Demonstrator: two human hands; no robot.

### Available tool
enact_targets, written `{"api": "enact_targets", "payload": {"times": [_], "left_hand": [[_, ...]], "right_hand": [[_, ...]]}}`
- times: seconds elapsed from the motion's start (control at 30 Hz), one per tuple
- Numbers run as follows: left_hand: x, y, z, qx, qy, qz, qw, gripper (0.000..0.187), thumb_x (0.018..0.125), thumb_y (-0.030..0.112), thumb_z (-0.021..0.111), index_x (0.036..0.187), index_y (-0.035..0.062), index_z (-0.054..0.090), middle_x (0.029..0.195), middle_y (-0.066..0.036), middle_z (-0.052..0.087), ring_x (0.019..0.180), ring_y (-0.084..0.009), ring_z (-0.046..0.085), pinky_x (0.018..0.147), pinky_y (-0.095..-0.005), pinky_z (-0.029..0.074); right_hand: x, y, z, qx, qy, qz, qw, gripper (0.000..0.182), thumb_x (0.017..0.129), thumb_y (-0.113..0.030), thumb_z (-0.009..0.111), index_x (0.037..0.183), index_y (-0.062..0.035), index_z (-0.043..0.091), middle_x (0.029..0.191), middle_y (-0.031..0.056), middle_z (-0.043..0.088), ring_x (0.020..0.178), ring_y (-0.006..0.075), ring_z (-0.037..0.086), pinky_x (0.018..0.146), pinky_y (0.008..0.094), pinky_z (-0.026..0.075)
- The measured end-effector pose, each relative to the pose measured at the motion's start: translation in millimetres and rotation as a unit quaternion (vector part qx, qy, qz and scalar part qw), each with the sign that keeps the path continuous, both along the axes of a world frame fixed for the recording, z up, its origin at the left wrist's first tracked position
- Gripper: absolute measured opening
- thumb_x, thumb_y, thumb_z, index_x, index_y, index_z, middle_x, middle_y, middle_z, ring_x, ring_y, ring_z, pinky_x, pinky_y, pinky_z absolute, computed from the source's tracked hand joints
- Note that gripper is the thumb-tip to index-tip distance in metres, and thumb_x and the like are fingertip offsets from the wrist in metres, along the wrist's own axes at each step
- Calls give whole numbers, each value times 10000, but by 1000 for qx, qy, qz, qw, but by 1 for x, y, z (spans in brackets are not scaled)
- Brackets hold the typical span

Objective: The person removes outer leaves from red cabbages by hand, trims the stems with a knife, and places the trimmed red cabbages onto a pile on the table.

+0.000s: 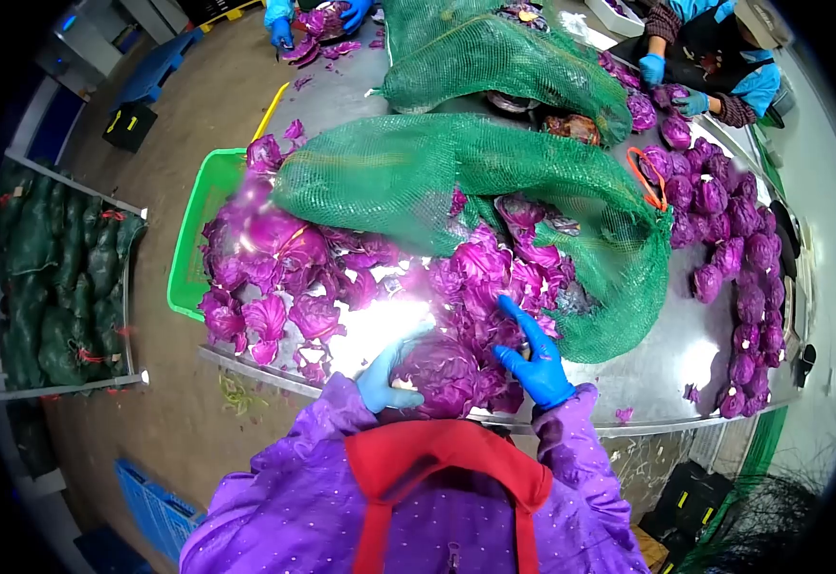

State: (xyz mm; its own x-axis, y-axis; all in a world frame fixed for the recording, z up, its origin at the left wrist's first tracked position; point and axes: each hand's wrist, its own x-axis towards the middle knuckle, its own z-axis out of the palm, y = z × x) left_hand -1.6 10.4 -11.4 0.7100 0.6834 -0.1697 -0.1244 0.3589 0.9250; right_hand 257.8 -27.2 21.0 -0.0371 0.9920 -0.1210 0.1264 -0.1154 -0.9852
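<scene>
A red cabbage [440,366] with loose outer leaves sits at the table's near edge, in front of my body. My left hand [385,371], in a blue glove, curves around its left side, with the fingers partly washed out by glare. To the right of it, my right hand [539,362], also gloved in blue, is open with thumb and fingers apart, close to the purple leaves. Just beyond both hands lies a heap of torn cabbage leaves [480,273]. The open end of a green mesh sack [380,172] lies against that heap, with cabbages and leaves at its mouth.
A bright green crate [188,239] heaped with leaves stands at the table's left edge. Trimmed cabbages [710,196] line the right side. Another mesh sack [495,62] lies behind. Co-workers' gloved hands [652,69] handle cabbages across the metal table [648,392].
</scene>
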Motion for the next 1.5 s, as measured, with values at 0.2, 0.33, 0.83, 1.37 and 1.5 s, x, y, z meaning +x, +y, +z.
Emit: {"api": "enact_targets", "payload": {"times": [0.2, 0.33, 0.83, 1.37, 1.5], "left_hand": [[3, 17, 8, 8, 17, -150, 989, 1099, 574, 95, 807, 1438, 20, 131, 1449, -144, 283, 1378, -242, 241, 1141, -381, 167], [7, 13, -10, 14, 9, -179, 984, 1006, 604, 68, 808, 1418, 11, 219, 1419, -132, 332, 1357, -221, 277, 1130, -377, 195], [25, 27, -4, -14, 3, -242, 970, 759, 724, 9, 728, 1391, 24, 367, 1404, -108, 384, 1344, -212, 311, 1125, -356, 220], [43, 19, 16, -14, 109, -227, 968, 730, 711, 124, 802, 1312, -6, 410, 1288, -113, 500, 1193, -186, 459, 1014, -322, 365], [56, 25, 27, 25, 187, -296, 936, 775, 678, 241, 840, 1287, -12, 432, 1276, -128, 522, 1190, -205, 479, 1011, -340, 369]], "right_hand": [[-12, 5, 30, 72, -71, 194, 976, 416, 784, -150, 744, 1160, -48, 599, 991, 89, 569, 873, 218, 578, 757, 328, 460], [-3, 1, 17, 68, -63, 221, 971, 338, 784, -185, 746, 1067, -50, 621, 879, 85, 556, 761, 220, 561, 682, 335, 447], [-11, -30, -17, 45, -123, -39, 991, 88, 840, -108, 649, 868, -39, 602, 730, 48, 608, 625, 108, 550, 529, 290, 423], [11, -16, 37, 4, -115, 195, 974, 358, 765, -131, 759, 1081, -28, 626, 919, 91, 573, 834, 177, 580, 752, 305, 465], [14, -21, 24, -48, -108, 193, 974, 284, 793, -156, 731, 1023, -44, 608, 838, 51, 557, 778, 128, 538, 692, 290, 445]]}}
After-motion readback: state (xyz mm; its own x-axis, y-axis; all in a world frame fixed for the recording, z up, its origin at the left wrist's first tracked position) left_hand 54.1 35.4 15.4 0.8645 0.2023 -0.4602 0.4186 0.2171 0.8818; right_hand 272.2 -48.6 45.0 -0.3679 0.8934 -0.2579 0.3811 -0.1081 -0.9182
